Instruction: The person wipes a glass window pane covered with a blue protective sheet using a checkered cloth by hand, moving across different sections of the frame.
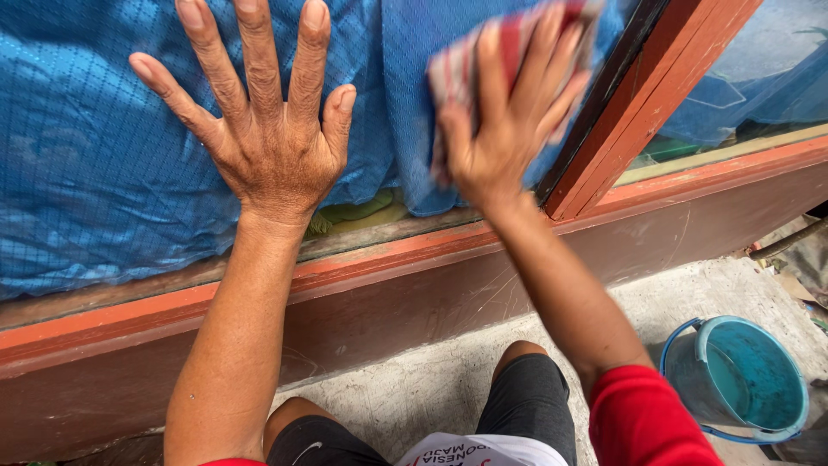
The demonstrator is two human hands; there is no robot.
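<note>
Left hand [272,142], upper left of frame: fully open, fingers spread wide, palm pressed flat against the window pane [103,173]. Nothing held.

Right hand [509,121], upper centre: blurred. Fingers extended, slightly spread, pressing a red-and-white cloth [483,52] flat against the same pane. Cloth pinned under palm and fingers rather than clenched; edges showing above and to the left of the fingers.

Behind the glass: blue mesh fabric [78,112] filling most of the upper left, hanging in folds down to the sill.

Reddish-brown window frame [414,250] running across mid-frame below both hands; a slanted upright post of the frame [638,103] just right of the cloth. Second pane at upper right.

Lower centre: knees in dark shorts [526,397], over a pale concrete floor [431,380]. Red sleeve [642,418] on the right arm, lower right.

Blue bucket [742,380] at lower right on the floor, well apart from both hands; whether there is water inside, cannot tell.
</note>
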